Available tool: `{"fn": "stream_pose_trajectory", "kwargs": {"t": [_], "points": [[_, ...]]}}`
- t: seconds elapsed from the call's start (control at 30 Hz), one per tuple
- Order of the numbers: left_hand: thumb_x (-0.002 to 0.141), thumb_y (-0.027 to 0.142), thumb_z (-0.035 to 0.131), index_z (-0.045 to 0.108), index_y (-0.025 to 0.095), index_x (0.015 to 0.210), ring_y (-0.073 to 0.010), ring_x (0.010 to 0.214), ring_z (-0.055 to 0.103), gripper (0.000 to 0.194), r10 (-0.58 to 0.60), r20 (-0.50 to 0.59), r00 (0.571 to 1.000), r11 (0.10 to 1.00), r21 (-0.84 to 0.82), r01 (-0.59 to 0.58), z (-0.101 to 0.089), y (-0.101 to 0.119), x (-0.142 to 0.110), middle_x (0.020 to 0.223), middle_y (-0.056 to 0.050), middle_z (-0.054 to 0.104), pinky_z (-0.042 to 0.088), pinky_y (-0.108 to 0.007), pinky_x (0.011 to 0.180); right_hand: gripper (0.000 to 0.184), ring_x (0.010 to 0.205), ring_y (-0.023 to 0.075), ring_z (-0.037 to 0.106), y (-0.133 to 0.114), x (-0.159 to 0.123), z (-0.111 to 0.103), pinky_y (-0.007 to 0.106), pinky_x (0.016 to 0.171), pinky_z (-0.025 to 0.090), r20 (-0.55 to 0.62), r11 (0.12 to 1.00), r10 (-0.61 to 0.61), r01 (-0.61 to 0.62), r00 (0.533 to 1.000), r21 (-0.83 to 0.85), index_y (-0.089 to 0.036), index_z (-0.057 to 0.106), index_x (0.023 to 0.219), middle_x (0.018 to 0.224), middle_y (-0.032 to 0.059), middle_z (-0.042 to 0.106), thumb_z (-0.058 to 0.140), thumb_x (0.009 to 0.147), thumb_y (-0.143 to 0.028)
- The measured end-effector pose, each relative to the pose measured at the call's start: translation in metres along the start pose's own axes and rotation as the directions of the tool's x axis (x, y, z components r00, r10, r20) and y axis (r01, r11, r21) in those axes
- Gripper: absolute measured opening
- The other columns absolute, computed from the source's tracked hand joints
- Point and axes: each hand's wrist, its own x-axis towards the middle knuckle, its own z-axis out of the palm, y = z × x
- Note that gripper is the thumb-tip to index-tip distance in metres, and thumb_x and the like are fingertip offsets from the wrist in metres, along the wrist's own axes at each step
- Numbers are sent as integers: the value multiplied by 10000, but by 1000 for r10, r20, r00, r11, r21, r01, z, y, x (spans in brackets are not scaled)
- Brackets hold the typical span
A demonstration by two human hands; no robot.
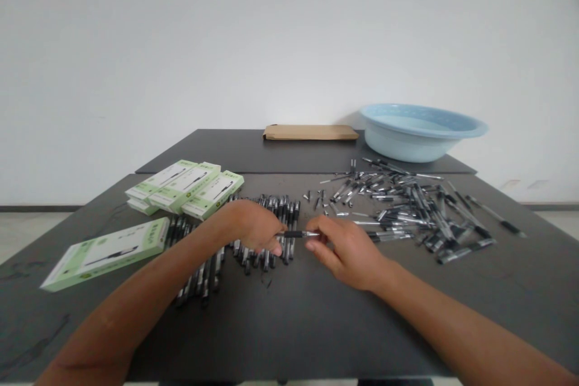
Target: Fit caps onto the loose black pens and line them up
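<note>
Between my hands lies a pen with a black grip, held level above the table. My left hand is closed on its left end. The fingers of my right hand pinch around its silver tip at the right; whether a small part sits in that pinch is hidden. Beneath and beside my left hand are rows of pens laid side by side, partly covered by the hand and forearm. Right of my right hand spreads a loose heap of pen parts, with clear barrels, black grips and small tips.
Green and white pen boxes are stacked at the left, and another pen box lies nearer. A light blue basin stands at the back right. Flat brown cardboard lies at the back of the dark table.
</note>
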Motion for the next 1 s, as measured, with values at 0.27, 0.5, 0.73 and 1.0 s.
{"fn": "stream_pose_trajectory", "kwargs": {"t": [0.27,0.5,0.73,1.0], "points": [[865,341,483,553,229,1219,-223,778,643,378,-14,-17,1000,1000,-6,14,1,1,0,900,-75,721,437,-263,609,88,707,153,537,1,-1,2,251,628,368,-47,1000,-17,17,999,9,-200,445,940,786,16,577,481,863,-221],[862,336,493,562,227,1213,-222,797,645,374,-30,-3,1000,1000,-9,30,0,5,-1,915,-78,720,438,-258,603,105,715,156,537,2,0,1,254,631,367,-6,1000,-25,25,1000,4,-199,483,946,804,21,589,477,883,-283],[861,334,499,557,222,1231,-233,789,647,391,-37,-7,999,999,-2,37,1,5,1,913,-81,724,441,-270,606,92,714,151,532,1,-2,2,250,635,364,-49,999,-34,34,998,-1,-193,461,947,790,18,577,480,860,-216],[874,324,485,522,220,1270,-237,822,645,411,-22,9,1000,1000,9,22,1,5,2,953,-90,718,441,-271,616,80,724,150,527,1,-1,2,248,640,361,-2,1000,-20,20,1000,10,-197,489,932,803,16,581,482,871,-249]]}}
